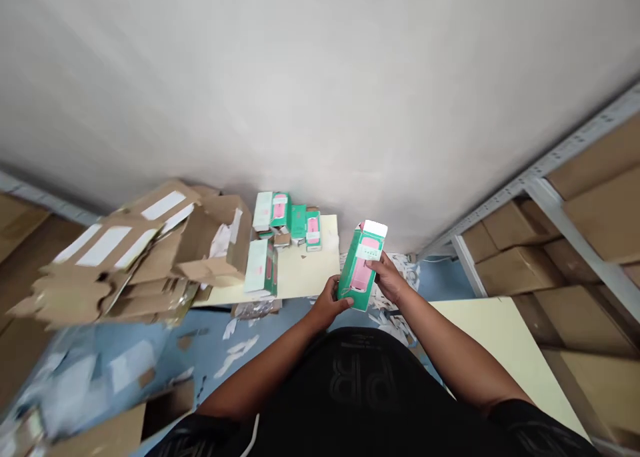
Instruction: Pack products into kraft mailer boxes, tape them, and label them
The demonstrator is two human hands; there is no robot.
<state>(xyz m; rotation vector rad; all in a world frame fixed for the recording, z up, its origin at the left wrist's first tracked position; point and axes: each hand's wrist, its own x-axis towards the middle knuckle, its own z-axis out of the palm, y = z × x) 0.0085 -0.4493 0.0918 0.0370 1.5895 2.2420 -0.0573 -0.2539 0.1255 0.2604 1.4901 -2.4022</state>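
A green and pink carton box (361, 270) is held between both hands in front of me, tilted, with a white flap standing up at its top end. My left hand (330, 303) grips its lower left corner, thumb across the front. On the right side my right hand (387, 278) has its fingers round the edge and its thumb on the pink front. Whether anything is inside the box cannot be seen. Similar green boxes (299, 222) stand on the cream table (310, 275) to the left, with another pale green box (258, 266) nearer its front edge.
Flattened brown cartons (135, 257) and an open cardboard box (220, 240) are piled at the left. Paper scraps (237, 354) litter the blue floor. Shelves of brown cartons (530, 277) rise at the right beside a cream board (500, 350). A pale wall (320, 97) stands ahead.
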